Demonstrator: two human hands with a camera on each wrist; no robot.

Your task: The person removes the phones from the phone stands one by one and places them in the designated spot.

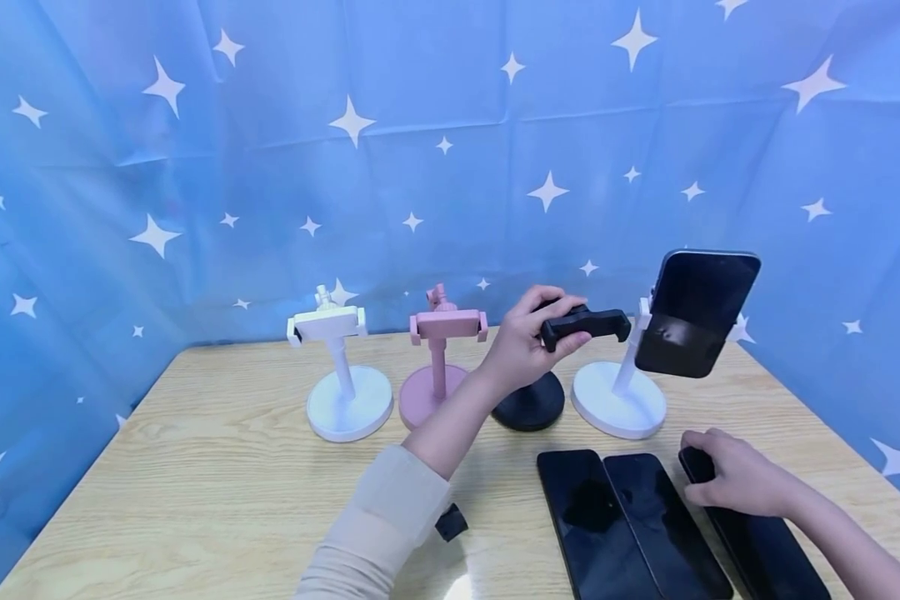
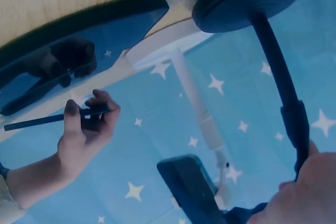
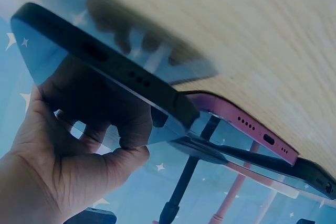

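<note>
My left hand (image 1: 523, 342) grips the black clamp (image 1: 587, 327) at the top of a black phone stand, thumb below and fingers over it. The stand's round base (image 1: 531, 404) rests on the table behind my forearm. In the left wrist view its black pole (image 2: 275, 61) runs from base to hand. My right hand (image 1: 742, 477) holds the far end of the rightmost black phone (image 1: 776, 558) between thumb and fingers. The right wrist view shows this phone's port edge (image 3: 105, 59) up close. Beside it lie two more dark phones, the left one (image 1: 592, 525) and the middle one (image 1: 667, 525).
Right of the black stand, a white stand (image 1: 618, 400) carries a mounted phone (image 1: 697, 312), tilted. A pink stand (image 1: 438, 367) and another white stand (image 1: 348, 404) are on the left. A small black piece (image 1: 452, 522) lies near my left sleeve. Behind the table hangs a starry blue curtain (image 1: 450, 167).
</note>
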